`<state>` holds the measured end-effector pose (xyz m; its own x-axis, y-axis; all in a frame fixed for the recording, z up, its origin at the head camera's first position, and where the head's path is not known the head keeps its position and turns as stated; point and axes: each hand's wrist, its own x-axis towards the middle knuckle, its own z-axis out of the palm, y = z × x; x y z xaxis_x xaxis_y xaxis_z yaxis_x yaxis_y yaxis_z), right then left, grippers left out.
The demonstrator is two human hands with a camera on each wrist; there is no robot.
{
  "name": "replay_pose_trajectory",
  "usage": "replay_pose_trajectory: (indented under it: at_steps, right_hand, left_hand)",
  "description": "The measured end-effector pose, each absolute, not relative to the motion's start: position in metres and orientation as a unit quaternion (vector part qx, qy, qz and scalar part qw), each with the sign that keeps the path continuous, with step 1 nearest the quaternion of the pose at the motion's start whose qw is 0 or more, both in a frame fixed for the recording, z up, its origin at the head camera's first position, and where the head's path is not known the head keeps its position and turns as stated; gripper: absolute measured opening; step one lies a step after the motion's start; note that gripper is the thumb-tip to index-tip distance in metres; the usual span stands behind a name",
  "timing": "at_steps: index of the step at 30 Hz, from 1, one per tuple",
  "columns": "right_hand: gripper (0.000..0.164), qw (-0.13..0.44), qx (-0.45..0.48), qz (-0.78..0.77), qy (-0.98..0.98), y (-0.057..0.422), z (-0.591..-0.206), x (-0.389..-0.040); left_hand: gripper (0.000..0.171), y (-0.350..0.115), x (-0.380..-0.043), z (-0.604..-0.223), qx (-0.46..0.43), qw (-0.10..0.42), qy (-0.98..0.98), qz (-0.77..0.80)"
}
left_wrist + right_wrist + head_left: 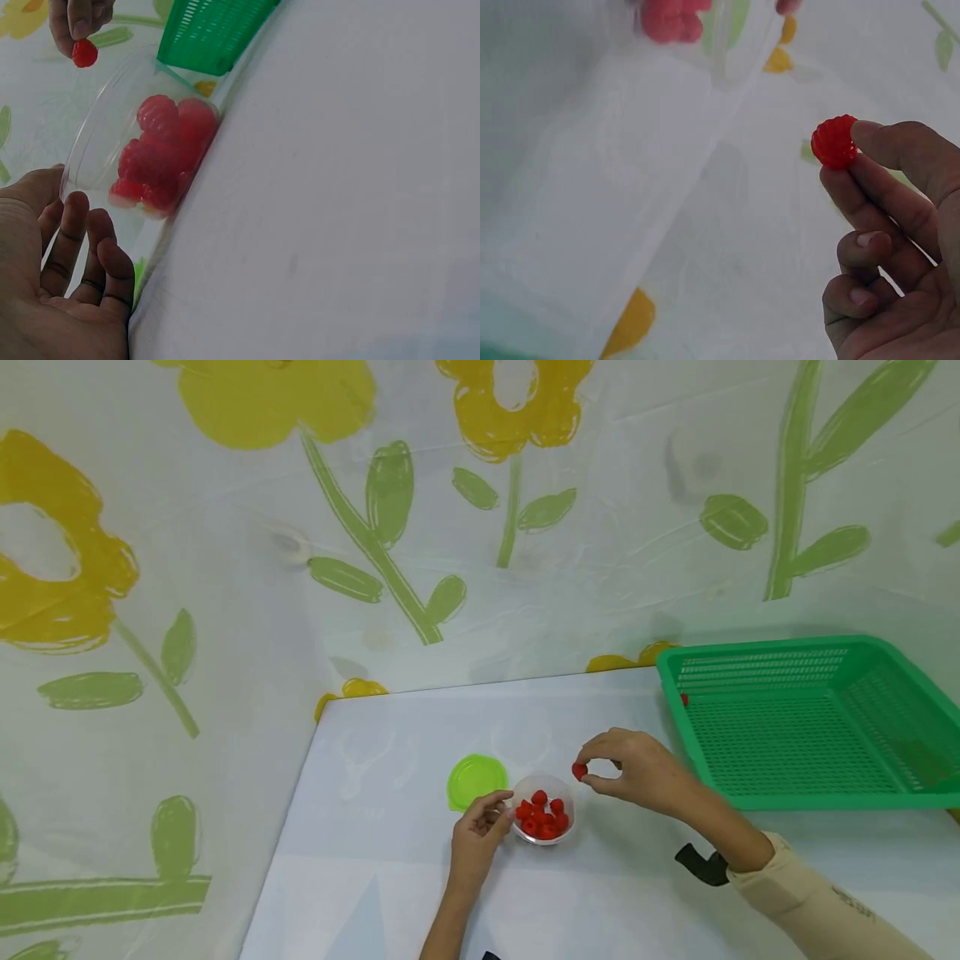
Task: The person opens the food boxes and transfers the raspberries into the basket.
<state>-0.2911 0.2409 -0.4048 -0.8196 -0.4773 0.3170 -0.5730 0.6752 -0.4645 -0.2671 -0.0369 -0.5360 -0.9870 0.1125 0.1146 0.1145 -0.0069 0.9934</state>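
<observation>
My right hand [637, 770] pinches a shiny red toy raspberry [834, 142] between thumb and fingertips, raised just right of a clear round plastic tub [567, 793]. Several more red raspberries [161, 154] lie heaped inside that tub, which stands on the white table. At its left rim, my left hand [477, 835] holds the tub with thumb and index finger; the other fingers are bent below the rim in the left wrist view. Behind the left fingertips lies a bright green lid [476, 777], close beside the tub.
A large green basket [678, 727] stands at the right of the white table [360, 852], with one small red piece [684, 699] at its left inner wall. A black strap-like object [702, 865] shows under the right forearm. A flower-printed sheet [225, 527] rises behind the table.
</observation>
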Motion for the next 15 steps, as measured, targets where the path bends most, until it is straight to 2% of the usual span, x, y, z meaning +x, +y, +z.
replay_pose_trajectory:
  at_steps: [15]
  right_hand:
    - [0.027, 0.167, 0.254, 0.281, -0.91, 0.295, -0.371, -0.303]
  left_hand:
    - [0.026, -0.038, -0.266, -0.534, -0.077, -0.006, -0.707, -0.703]
